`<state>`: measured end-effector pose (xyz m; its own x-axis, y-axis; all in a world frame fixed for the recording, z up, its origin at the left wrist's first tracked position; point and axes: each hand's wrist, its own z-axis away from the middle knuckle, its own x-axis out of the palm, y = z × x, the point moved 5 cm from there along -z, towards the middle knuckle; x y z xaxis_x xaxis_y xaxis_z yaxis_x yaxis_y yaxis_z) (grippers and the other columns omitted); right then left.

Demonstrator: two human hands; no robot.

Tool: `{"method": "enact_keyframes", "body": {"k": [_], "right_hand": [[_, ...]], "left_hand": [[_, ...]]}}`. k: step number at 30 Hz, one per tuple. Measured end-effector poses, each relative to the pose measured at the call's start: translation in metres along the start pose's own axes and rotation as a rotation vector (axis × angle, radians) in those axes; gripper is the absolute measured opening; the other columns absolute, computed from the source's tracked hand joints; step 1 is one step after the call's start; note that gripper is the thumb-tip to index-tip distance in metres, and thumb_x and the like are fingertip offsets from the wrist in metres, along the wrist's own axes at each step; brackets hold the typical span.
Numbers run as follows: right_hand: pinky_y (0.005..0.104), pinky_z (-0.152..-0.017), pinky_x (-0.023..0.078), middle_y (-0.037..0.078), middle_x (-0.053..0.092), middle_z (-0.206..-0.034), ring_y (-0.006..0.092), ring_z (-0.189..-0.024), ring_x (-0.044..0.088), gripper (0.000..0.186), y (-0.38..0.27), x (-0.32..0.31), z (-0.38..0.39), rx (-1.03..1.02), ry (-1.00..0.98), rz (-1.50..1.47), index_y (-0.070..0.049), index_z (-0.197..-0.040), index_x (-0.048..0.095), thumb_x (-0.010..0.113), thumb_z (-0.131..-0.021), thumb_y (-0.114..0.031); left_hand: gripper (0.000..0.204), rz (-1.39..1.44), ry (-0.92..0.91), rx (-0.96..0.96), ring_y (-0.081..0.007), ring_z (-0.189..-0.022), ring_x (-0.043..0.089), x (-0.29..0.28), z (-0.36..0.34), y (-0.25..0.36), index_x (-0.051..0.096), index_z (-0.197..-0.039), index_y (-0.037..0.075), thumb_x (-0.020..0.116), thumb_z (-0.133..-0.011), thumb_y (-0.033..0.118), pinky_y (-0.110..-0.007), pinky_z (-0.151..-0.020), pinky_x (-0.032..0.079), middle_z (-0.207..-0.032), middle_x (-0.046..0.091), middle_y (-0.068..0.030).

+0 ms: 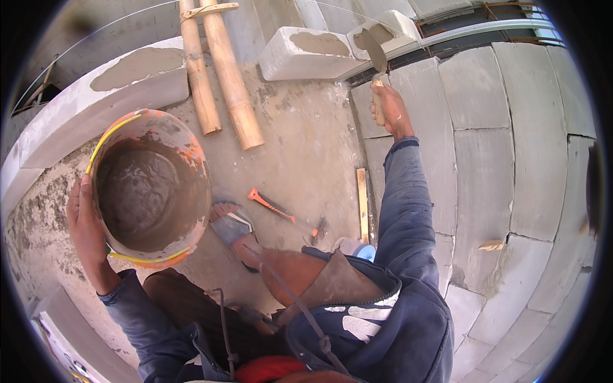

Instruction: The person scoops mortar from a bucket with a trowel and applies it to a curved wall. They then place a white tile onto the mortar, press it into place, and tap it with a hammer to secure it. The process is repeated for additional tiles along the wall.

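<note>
My right hand [393,112] grips the wooden handle of a trowel [371,51], arm stretched out to the far right. The trowel's mortar-smeared blade is over or against a white block [399,30] that has a grey mortar patch on its face; whether they touch I cannot tell. At the left, my left hand [87,220] holds the side of an orange bucket [199,191], fingers near the rim and the yellow handle. Wet grey mortar [137,191] lies inside the bucket, and its inner wall is caked with it.
A block wall [479,153] rises on the right. Two bamboo poles [231,76] lean at the far side beside a mortared block row [121,96]. An orange-and-black handled tool [271,205], a wood strip [363,204] and a blue-and-white container [364,251] are near my sandalled foot [233,226].
</note>
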<state>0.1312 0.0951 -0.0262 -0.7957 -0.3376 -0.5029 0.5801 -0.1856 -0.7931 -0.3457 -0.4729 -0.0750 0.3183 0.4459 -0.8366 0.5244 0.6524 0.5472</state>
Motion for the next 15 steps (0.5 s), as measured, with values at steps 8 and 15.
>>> {"method": "enact_keyframes", "body": {"k": [8, 15], "right_hand": [[0.033, -0.053, 0.052, 0.007, 0.062, -0.089, 0.0162, -0.065, 0.06, 0.024, -0.041, 0.008, -0.026, -0.04, 0.056, -0.156, -0.006, -0.113, 0.061, 0.064, -0.105, -0.029], [0.0326, -0.051, 0.051, 0.006, 0.061, -0.088, 0.0157, -0.064, 0.06, 0.022, -0.002, -0.007, 0.002, -0.076, 0.081, -0.285, -0.007, -0.113, 0.061, 0.061, -0.106, -0.028]], "left_hand": [[0.042, 0.558, -0.064, -0.236, -0.0327, -0.146, 0.055, 0.009, -0.004, 0.005, 0.06, -0.154, 0.009, 0.051, -0.113, 0.012, -0.04, -0.123, 0.041, -0.154, 0.06, -0.0182], [0.042, 0.208, 0.01, -0.035, -0.0301, -0.141, 0.059, 0.002, 0.004, 0.011, 0.067, -0.145, 0.001, 0.059, -0.114, 0.028, -0.038, -0.12, 0.043, -0.151, 0.062, -0.0222]]}}
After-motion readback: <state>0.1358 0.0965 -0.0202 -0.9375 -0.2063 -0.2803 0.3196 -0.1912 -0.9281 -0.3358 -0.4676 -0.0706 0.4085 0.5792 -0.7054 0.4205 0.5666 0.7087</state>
